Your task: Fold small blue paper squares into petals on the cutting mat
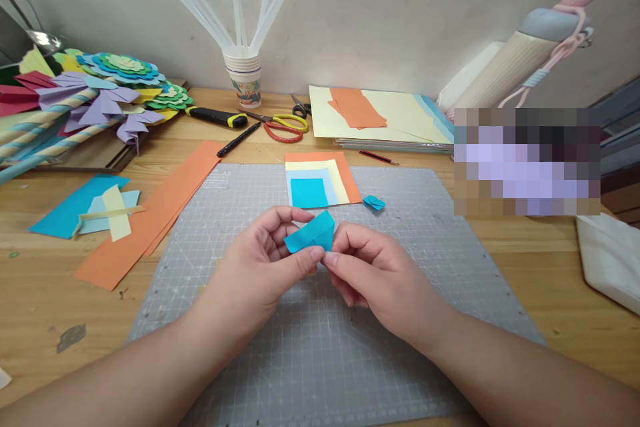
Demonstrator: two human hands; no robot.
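Note:
A small blue piece of folded paper [311, 232] is held up between my two hands, over the grey cutting mat [400, 360]. My left hand [275, 247] pinches it along the lower edge, thumb in front and fingers behind. At its lower right corner, the thumb and fingers of my right hand [367, 263] close on it. Just beyond lies a stack of square papers [353, 183] in orange, cream, pale blue and blue, largest at the bottom. A small folded blue paper piece [374, 203] rests to the right of that stack.
Orange strips [150, 220] and blue sheets [70, 210] lie left. Behind are a black pen [239, 140], a utility knife [216, 117], scissors [285, 128], a pencil [379, 157], a cup of white strips [245, 80] and a paper pile [405, 113]. Paper flowers [120, 70] fill the back left.

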